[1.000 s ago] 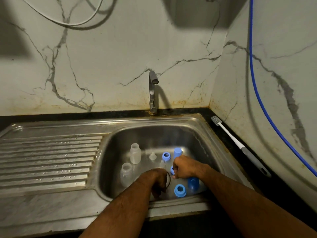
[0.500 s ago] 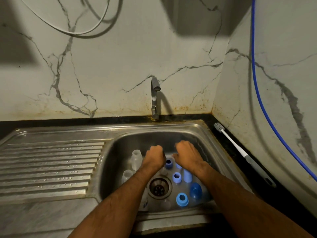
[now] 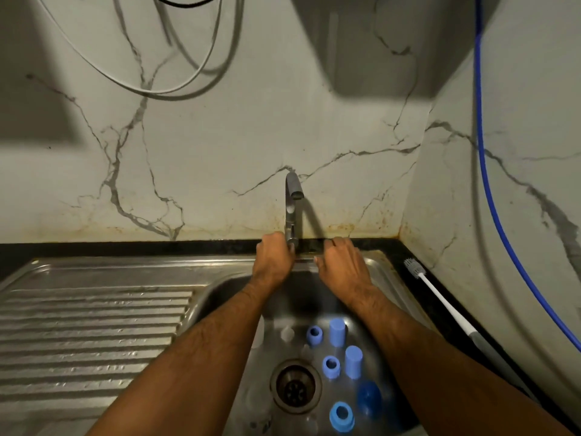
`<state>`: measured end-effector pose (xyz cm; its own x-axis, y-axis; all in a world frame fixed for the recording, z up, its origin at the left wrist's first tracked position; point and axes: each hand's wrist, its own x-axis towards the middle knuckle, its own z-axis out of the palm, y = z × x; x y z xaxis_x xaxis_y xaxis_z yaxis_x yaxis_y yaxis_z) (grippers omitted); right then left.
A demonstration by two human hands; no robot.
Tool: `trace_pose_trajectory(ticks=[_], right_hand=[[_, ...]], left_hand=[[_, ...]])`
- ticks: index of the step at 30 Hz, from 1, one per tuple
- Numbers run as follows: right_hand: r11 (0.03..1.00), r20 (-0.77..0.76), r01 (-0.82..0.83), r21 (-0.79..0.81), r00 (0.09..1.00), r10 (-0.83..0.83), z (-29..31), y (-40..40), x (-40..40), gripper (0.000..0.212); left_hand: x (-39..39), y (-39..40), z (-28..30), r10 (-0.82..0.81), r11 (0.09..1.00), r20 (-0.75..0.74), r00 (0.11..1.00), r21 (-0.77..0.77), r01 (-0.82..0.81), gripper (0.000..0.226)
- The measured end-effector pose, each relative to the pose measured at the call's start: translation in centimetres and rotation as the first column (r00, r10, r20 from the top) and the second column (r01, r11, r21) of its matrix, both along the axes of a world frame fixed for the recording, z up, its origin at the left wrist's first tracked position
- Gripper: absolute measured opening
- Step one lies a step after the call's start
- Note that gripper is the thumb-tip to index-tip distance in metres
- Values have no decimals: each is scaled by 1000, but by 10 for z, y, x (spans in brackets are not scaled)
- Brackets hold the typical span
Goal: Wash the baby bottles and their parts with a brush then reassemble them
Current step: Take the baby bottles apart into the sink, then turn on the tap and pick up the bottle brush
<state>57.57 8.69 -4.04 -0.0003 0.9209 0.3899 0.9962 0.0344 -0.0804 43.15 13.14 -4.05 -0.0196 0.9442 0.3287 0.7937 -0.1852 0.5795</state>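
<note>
Several blue bottle parts lie in the steel sink (image 3: 382, 262): rings (image 3: 313, 335) (image 3: 330, 366) (image 3: 341, 416), two upright caps (image 3: 337, 332) (image 3: 353, 361) and a dark blue dome (image 3: 368, 398). A clear teat (image 3: 286, 333) lies beside them. My left forearm hides the clear bottles. At the base of the tap (image 3: 290, 196), my left hand (image 3: 275, 258) curls its fingers round the lever. My right hand (image 3: 341, 262) rests on the sink's back rim just right of the tap, fingers relaxed and empty. The white bottle brush (image 3: 440, 300) lies on the black counter at the right.
The drain (image 3: 295, 385) sits at the basin's middle. A ribbed drainboard (image 3: 94, 325) extends to the left. A blue hose (image 3: 490, 184) runs down the right wall and white cables (image 3: 157, 86) hang on the back wall. No water runs from the spout.
Both hands have left the parts in the basin and moved up and back to the tap. My left hand has closed on the tap's lever; the parts lie still.
</note>
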Motion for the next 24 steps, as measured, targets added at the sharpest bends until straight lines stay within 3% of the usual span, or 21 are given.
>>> trace_pose_trajectory(ticks=[15, 24], right_hand=[[999, -39, 21, -41, 999, -23, -6, 46, 3, 39], [1000, -71, 5, -27, 997, -7, -15, 55, 7, 39]], left_hand=[[20, 66, 0, -20, 996, 68, 998, 94, 14, 14], [11, 80, -9, -47, 993, 186, 981, 114, 26, 13]])
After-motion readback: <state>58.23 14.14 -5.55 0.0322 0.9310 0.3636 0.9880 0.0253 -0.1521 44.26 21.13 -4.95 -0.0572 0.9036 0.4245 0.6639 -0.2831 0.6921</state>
